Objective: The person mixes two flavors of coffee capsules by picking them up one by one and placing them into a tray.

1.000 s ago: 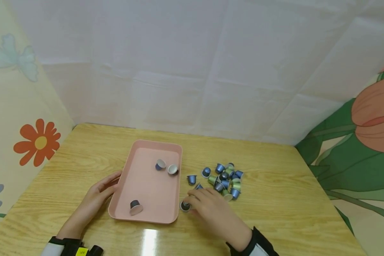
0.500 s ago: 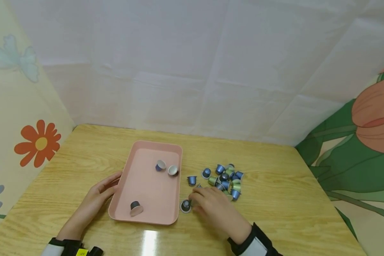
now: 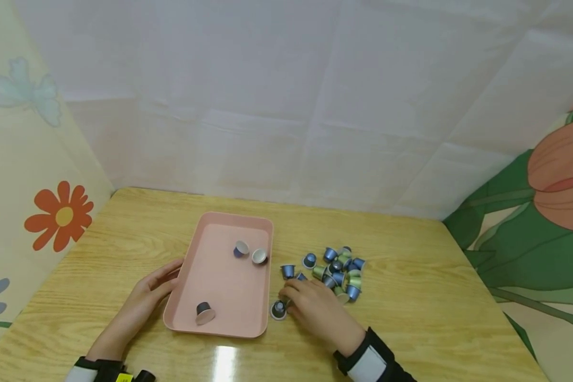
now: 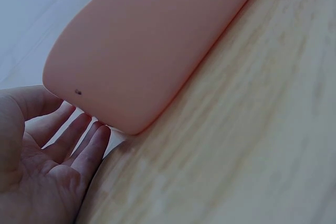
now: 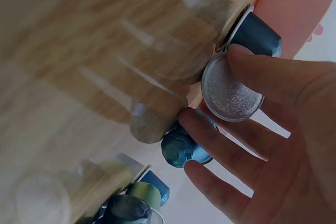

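Note:
A pink tray (image 3: 219, 286) lies on the table with three coffee capsules in it: two pale-lidded ones near its far right and a dark one (image 3: 203, 306) at the near left. My left hand (image 3: 145, 294) rests its fingertips against the tray's left side; the left wrist view shows its fingers (image 4: 68, 135) fairly straight at the edge. My right hand (image 3: 317, 310) pinches a coffee capsule (image 5: 231, 93) between thumb and fingers, its silvery lid facing the right wrist camera. Just left of these fingers, a dark capsule (image 3: 278, 310) stands lid-down beside the tray.
A pile of blue and green capsules (image 3: 339, 273) lies beyond my right hand. A few blue ones, including one blue capsule (image 3: 288, 271), sit between pile and tray. A white sheet (image 3: 286, 106) hangs behind the wooden table (image 3: 434, 297), with flower-printed panels at both sides.
My right fingertips have drawn slightly right, off the dark capsule by the tray, which now shows in full. The left hand and the tray keep their places.

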{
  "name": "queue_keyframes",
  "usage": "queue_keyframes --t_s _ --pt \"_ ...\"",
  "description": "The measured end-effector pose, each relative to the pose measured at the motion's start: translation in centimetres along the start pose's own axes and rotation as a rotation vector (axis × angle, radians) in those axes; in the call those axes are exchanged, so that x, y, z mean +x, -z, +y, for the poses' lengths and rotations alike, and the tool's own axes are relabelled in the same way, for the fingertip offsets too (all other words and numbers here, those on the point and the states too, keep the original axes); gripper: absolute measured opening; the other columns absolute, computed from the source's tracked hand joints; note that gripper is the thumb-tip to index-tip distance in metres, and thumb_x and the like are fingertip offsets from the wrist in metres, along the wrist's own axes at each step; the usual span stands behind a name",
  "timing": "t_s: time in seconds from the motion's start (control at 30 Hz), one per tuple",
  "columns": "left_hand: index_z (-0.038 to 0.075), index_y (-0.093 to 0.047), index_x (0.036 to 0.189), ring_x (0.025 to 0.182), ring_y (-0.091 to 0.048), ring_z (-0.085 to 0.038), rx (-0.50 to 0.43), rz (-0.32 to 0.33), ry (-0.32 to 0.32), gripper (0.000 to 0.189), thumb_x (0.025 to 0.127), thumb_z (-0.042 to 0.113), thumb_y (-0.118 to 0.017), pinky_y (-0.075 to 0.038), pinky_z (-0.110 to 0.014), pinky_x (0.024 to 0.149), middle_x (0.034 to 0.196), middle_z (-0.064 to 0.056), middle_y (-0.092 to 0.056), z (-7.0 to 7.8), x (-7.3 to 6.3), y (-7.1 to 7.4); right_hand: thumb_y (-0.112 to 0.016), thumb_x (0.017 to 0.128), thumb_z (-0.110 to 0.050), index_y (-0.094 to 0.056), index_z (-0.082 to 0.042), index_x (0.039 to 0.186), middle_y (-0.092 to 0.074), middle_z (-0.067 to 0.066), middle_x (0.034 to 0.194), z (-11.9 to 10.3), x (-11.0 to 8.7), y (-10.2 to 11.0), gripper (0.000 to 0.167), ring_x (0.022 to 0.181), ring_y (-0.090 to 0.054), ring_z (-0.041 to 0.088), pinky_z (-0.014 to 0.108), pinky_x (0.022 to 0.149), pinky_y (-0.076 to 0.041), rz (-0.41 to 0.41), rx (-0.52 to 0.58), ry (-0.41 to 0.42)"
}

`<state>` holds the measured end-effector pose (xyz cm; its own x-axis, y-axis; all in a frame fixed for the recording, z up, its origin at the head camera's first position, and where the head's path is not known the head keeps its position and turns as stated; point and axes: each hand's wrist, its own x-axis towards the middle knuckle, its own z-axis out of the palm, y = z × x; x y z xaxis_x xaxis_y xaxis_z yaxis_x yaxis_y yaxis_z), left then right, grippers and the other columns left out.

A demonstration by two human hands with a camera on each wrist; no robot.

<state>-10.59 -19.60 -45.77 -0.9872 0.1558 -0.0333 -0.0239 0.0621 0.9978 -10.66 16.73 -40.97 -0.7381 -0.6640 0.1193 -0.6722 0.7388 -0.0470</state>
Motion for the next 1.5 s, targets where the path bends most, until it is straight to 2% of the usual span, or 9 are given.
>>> queue_keyframes --t_s 0.23,0.37,0.47,0.6,0.7,0.93,1.17,1.5 --pt "-0.006 -0.037 0.149 0.114 -0.052 0.009 0.005 -0.003 -0.011 0.056 0.103 0.021 -0.055 -0.045 -0.013 0.092 0.148 -0.028 -0.041 0.02 0.04 -0.04 -0.078 0.085 -0.013 -0.072 -0.015 0.11 -0.068 0.0 0.111 0.02 0.05 -0.15 0.026 0.1 -0.064 0.017 0.039 0.089 -0.053 0.006 0.013 0.002" --pt "-0.006 -0.037 0.149 0.115 -0.052 0.008 0.006 -0.002 -0.02 0.056 0.103 0.021 -0.055 -0.045 -0.013 0.093 0.145 -0.018 -0.048 -0.05 0.09 0.01 -0.078 0.085 -0.011 -0.072 -0.015 0.109 -0.068 0.0 0.109 0.09 0.09 -0.2 0.025 0.099 -0.064 0.017 0.038 0.087 -0.054 0.015 0.009 0.008" --pt "-0.006 -0.037 0.149 0.115 -0.052 0.008 0.006 -0.001 -0.016 0.056 0.103 0.021 -0.055 -0.045 -0.013 0.093 0.145 -0.015 -0.049 -0.02 0.18 0.05 -0.078 0.085 -0.011 -0.072 -0.015 0.107 -0.068 -0.001 0.107 0.16 0.15 -0.16 0.024 0.097 -0.064 0.016 0.037 0.085 -0.054 0.023 0.017 0.005" --pt "-0.004 -0.037 0.15 0.114 -0.051 0.01 0.013 0.002 0.006 0.057 0.103 0.023 -0.055 -0.044 -0.013 0.093 0.149 -0.023 -0.041 0.14 0.25 0.05 -0.078 0.084 -0.011 -0.073 -0.016 0.104 -0.067 -0.002 0.104 0.29 0.21 -0.17 0.021 0.094 -0.063 0.014 0.035 0.082 -0.054 0.029 0.017 0.002" --pt "-0.003 -0.037 0.151 0.114 -0.051 0.011 0.013 0.0 0.015 0.058 0.103 0.024 -0.055 -0.044 -0.012 0.093 0.15 -0.026 -0.039 0.19 0.22 0.08 -0.079 0.084 -0.011 -0.073 -0.016 0.103 -0.067 -0.002 0.102 0.31 0.24 -0.19 0.02 0.092 -0.063 0.014 0.035 0.08 -0.054 0.035 0.009 0.008" --pt "-0.003 -0.036 0.15 0.115 -0.051 0.009 0.005 -0.004 0.006 0.057 0.103 0.023 -0.055 -0.045 -0.013 0.093 0.149 -0.027 -0.04 0.08 0.09 0.12 -0.08 0.083 -0.012 -0.073 -0.015 0.102 -0.068 -0.003 0.102 0.28 0.26 -0.26 0.02 0.092 -0.063 0.014 0.035 0.08 -0.054 0.061 0.006 0.015" --pt "-0.002 -0.037 0.15 0.116 -0.05 0.01 0.006 -0.01 0.007 0.056 0.103 0.024 -0.055 -0.043 -0.012 0.093 0.15 -0.025 -0.039 0.1 0.07 0.15 -0.079 0.085 -0.015 -0.073 -0.016 0.102 -0.069 -0.004 0.102 0.43 0.24 -0.18 0.019 0.094 -0.065 0.013 0.035 0.081 -0.053 0.051 0.003 0.015" --pt "-0.004 -0.037 0.15 0.116 -0.052 0.007 -0.008 -0.006 -0.009 0.056 0.103 0.021 -0.055 -0.045 -0.013 0.093 0.148 -0.027 -0.041 -0.22 0.12 0.06 -0.076 0.088 -0.025 -0.072 -0.015 0.106 -0.07 -0.003 0.102 0.47 -0.1 0.32 0.021 0.093 -0.065 0.015 0.039 0.084 -0.053 0.065 0.028 -0.02"
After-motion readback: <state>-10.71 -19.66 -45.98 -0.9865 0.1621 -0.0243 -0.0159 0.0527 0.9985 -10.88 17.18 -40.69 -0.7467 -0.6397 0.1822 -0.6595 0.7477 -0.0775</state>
